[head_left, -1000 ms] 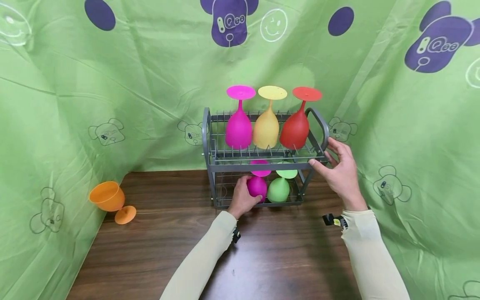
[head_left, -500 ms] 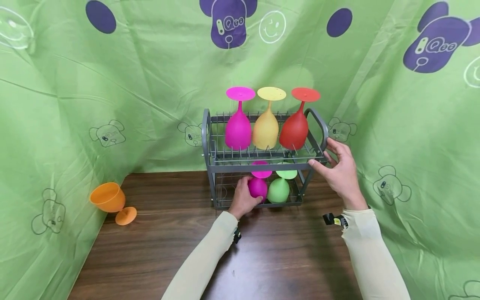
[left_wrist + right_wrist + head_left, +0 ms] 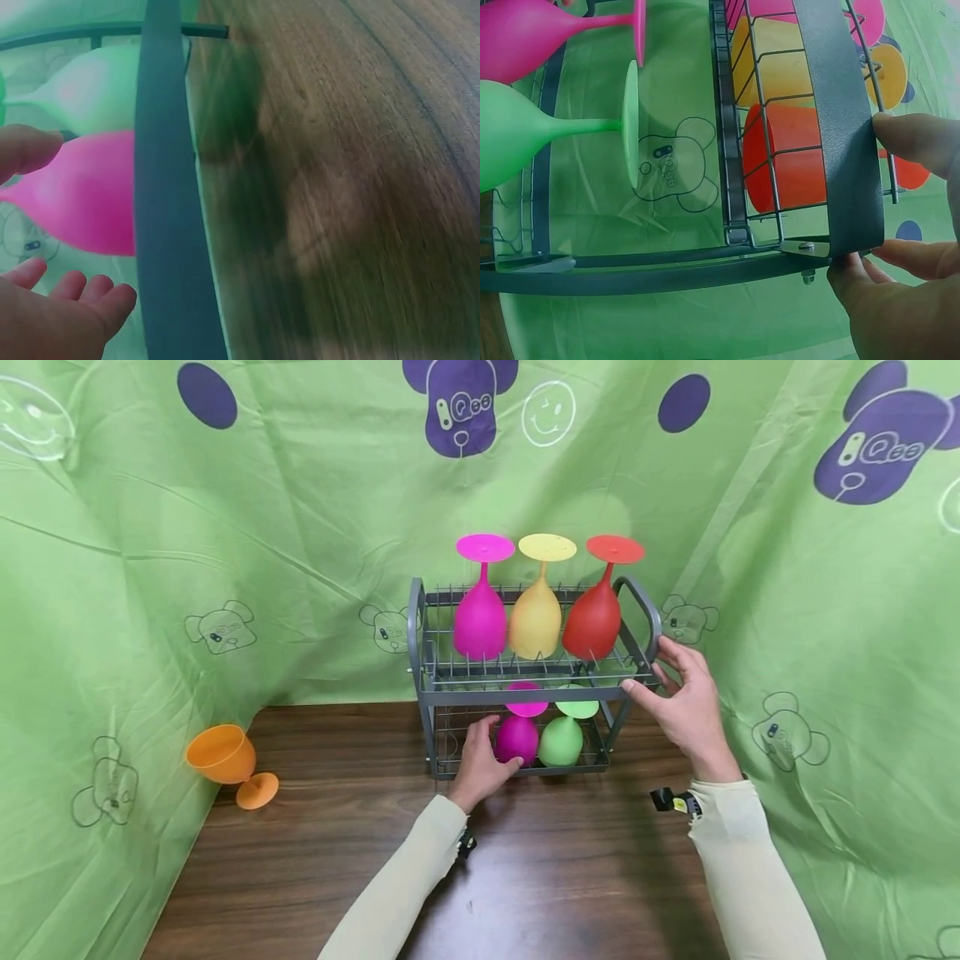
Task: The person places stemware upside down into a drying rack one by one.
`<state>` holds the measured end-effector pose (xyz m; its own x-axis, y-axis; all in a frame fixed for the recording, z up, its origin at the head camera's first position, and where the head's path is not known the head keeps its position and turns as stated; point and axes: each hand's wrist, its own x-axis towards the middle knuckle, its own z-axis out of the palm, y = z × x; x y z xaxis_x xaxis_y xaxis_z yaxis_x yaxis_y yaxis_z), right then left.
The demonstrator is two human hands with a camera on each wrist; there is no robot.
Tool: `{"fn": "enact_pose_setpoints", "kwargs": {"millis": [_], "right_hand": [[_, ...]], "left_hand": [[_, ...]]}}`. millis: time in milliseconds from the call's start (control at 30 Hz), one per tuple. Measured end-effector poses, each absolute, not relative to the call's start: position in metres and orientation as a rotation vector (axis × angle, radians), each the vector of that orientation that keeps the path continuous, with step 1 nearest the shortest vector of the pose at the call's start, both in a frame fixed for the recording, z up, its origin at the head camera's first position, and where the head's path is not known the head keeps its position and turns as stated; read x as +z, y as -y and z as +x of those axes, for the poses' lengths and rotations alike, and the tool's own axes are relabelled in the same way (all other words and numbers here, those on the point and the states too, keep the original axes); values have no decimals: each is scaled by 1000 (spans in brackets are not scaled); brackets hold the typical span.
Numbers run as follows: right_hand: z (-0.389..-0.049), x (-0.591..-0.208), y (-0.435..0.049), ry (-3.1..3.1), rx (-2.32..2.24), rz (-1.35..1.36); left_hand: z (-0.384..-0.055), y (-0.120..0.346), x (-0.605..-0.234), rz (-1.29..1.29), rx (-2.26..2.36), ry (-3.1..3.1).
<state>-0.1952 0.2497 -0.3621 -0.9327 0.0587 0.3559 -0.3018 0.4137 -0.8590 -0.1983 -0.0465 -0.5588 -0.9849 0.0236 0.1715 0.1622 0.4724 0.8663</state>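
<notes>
A two-tier dark grey dish rack holds upside-down plastic goblets. On its lower tier stand a magenta goblet and a green goblet. My left hand is beside the lower magenta goblet, thumb and fingers spread. In the left wrist view a gap shows between the fingers and the bowl, while the thumb overlaps its upper side. My right hand grips the rack's upper right front corner, thumb on the front bar. The upper tier carries another magenta goblet, a yellow goblet and a red goblet.
An orange goblet lies tipped on the brown wooden table at the left. Green printed cloth hangs behind the rack and along both sides.
My left hand has let go of the lower magenta goblet, its fingers spreading and drawing back slightly to the left. The goblet stays on the lower tier. My right hand keeps its grip on the rack.
</notes>
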Motion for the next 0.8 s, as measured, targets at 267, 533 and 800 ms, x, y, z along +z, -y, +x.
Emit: {"fn": "enact_pose_setpoints", "kwargs": {"millis": [267, 533, 800], "right_hand": [[-185, -361, -249, 2371, 1430, 201], [-165, -361, -243, 2303, 1398, 112], [-137, -362, -232, 2229, 1445, 130]], "left_hand": [[-181, 62, -551, -166, -1539, 2488], [-161, 81, -539, -174, -1555, 2359], [-134, 102, -532, -124, -1544, 2295]]}}
